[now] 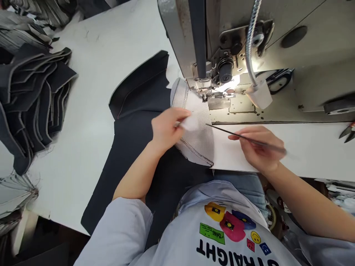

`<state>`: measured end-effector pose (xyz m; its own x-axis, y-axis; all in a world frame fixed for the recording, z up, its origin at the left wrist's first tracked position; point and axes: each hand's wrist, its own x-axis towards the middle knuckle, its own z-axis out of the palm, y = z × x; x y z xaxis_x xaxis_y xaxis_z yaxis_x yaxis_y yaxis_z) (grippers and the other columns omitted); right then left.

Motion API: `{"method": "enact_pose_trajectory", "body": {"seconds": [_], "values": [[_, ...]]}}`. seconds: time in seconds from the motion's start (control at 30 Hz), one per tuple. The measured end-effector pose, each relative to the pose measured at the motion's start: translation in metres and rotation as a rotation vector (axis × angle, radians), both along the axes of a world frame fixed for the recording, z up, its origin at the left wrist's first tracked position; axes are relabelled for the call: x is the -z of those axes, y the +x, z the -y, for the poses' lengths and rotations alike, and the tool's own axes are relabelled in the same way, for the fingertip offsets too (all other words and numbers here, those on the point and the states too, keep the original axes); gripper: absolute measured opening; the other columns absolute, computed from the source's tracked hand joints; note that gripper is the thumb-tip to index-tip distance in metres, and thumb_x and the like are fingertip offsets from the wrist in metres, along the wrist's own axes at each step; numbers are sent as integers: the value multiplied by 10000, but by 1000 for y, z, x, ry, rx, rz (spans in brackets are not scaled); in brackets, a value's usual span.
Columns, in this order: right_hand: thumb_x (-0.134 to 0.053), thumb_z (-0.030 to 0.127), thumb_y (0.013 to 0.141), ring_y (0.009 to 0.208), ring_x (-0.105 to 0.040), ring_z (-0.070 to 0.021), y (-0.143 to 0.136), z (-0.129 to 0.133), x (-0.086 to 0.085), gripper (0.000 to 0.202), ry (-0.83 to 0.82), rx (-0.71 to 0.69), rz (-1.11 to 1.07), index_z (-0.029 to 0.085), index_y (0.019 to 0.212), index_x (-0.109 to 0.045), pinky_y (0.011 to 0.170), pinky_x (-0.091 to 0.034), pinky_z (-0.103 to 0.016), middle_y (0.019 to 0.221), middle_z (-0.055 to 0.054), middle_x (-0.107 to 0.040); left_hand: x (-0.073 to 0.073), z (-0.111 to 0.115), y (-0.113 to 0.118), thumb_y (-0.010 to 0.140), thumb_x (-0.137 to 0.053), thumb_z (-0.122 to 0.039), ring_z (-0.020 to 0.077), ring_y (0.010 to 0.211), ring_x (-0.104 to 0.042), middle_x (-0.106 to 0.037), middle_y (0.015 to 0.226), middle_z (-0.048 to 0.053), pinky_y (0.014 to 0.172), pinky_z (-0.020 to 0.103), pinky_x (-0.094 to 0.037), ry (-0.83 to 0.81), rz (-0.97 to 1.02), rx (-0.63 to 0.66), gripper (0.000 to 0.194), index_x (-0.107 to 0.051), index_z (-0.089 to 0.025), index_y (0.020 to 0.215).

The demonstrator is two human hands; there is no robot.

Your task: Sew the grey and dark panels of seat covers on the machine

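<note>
A dark fabric panel [133, 147] lies under my left forearm, with a curved light mesh-textured piece [196, 136] with stitched edges at its right side, close to the needle area. My left hand [169, 127] is closed, pinching a small white piece [190, 122] above the mesh; motion blurs it, and I cannot tell whether it is paper or cloth. My right hand [259, 146] grips a long thin dark pointed tool [230, 132]. The tool's tip points left, over the mesh piece's right edge.
A sewing machine [283, 48] fills the upper right, with a flexible-neck lamp [259, 96] near its needle. Stacked dark fabric pieces [33, 99] lie on the white table [91, 51] at left. Red-handled snips [348, 132] lie at the right edge.
</note>
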<state>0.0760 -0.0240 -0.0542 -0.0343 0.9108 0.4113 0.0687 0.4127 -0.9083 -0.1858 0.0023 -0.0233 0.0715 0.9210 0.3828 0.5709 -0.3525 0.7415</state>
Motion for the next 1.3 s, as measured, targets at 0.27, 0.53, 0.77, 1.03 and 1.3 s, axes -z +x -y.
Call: {"method": "enact_pose_trajectory", "body": {"seconds": [0.27, 0.53, 0.77, 1.03, 1.3], "values": [[-456, 154, 983, 868, -749, -153, 7, -6, 1, 294, 475, -307, 687, 234, 941, -736, 765, -613, -247, 973, -10, -791, 4, -20, 12, 979, -363, -188, 222, 1182, -653, -666, 1340, 111, 991, 355, -539, -190, -765, 389, 321, -667, -168, 1082], [-512, 22, 924, 798, -685, -141, -2, -2, 1, 242, 791, -355, 780, 169, 794, -653, 771, -582, -255, 910, -52, -745, 7, -30, 27, 953, -356, -174, 329, 1288, -512, -520, 1499, 196, 1076, 510, -441, -191, -897, 366, 485, -542, -66, 1388], [-576, 45, 919, 844, -714, -155, 21, 0, -4, 169, 678, -284, 765, 184, 884, -665, 770, -586, -280, 1021, -42, -780, 12, -30, 17, 899, -351, -111, 303, 1286, -469, -419, 1565, 182, 1123, 497, -381, -218, -845, 365, 560, -532, -117, 1429], [-653, 63, 887, 859, -739, -176, 56, -1, -3, 204, 551, -161, 754, 260, 914, -700, 764, -582, -284, 972, -15, -788, 15, -32, 22, 1033, -354, -443, 324, 1280, -461, -486, 1506, 182, 1127, 490, -354, -289, -784, 301, 554, -511, -102, 1440], [-615, 100, 925, 938, -749, -188, 42, 0, -2, 226, 536, -115, 748, 294, 965, -723, 797, -593, -288, 1032, 2, -790, 13, -33, 28, 1009, -435, -487, 342, 1239, -451, -491, 1427, 174, 1074, 493, -378, -299, -874, 243, 569, -475, -172, 1481]]}}
